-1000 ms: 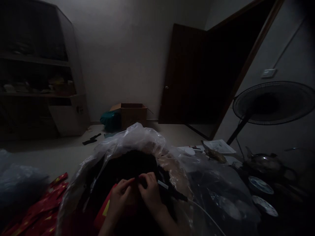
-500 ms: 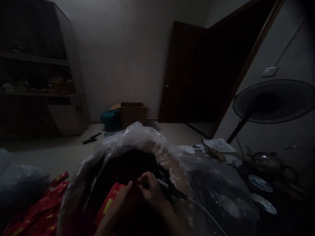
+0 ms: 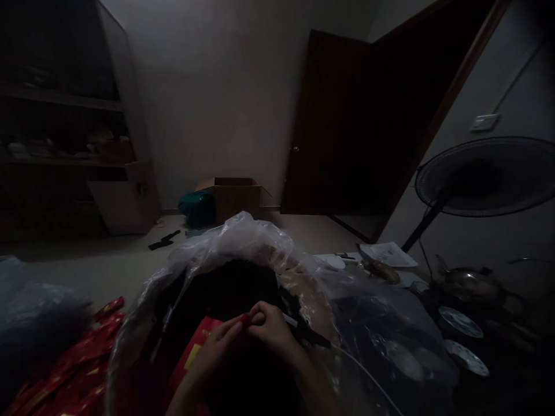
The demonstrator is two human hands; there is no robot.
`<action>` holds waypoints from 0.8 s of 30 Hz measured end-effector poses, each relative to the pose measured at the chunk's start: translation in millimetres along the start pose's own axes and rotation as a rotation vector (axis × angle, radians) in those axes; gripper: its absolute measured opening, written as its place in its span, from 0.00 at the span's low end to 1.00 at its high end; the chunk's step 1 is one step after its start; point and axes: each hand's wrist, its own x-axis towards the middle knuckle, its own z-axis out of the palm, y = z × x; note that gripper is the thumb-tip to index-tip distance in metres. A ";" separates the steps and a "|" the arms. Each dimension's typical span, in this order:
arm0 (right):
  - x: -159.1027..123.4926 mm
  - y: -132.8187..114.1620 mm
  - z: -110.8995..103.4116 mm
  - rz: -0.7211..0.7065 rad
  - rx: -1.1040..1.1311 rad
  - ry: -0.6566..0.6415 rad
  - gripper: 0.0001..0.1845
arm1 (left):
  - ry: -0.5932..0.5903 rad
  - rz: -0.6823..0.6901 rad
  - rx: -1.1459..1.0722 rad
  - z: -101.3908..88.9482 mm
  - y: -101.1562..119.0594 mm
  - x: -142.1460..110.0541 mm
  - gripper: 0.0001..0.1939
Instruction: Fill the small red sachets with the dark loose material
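My left hand (image 3: 219,341) and my right hand (image 3: 271,330) meet above a round container lined with clear plastic (image 3: 247,232). Both pinch a small red packet (image 3: 245,319) between thumbs and fingertips; most of it is hidden by the fingers and shadow. Beside my left wrist stands a red pouch (image 3: 204,331) with a yellow patch, partly covered by that hand. Dark loose material (image 3: 234,283) fills the container. Just right of my right hand lies a slim white-and-black corded tool (image 3: 290,320), its pale cord running toward the lower right.
Many red packets (image 3: 82,358) are heaped at the left, by a clear plastic bag (image 3: 34,300). On the right are a teapot (image 3: 470,283), two small plates (image 3: 460,322) and a standing fan (image 3: 481,176). A cardboard box (image 3: 237,199) sits against the wall.
My fingers have closed in around the red packet, and my left fingertips have moved right to meet my right hand. The view has shifted slightly.
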 end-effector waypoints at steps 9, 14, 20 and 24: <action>-2.7 -3.1 -12.5 -0.243 0.001 -0.032 0.01 | -0.110 -0.107 -0.126 -4.8 4.3 -2.4 0.29; -8.1 -7.7 -14.5 -0.296 -0.093 -0.122 0.07 | -0.217 -0.083 -0.162 -13.4 -3.8 2.3 0.27; -14.2 -13.2 -12.1 -0.308 -0.308 -0.236 0.05 | -0.161 -0.049 -0.050 -12.1 10.3 -7.7 0.20; -14.1 -11.0 -7.2 -0.318 -0.360 -0.210 0.05 | -0.053 -0.122 0.046 -10.4 7.1 -9.9 0.23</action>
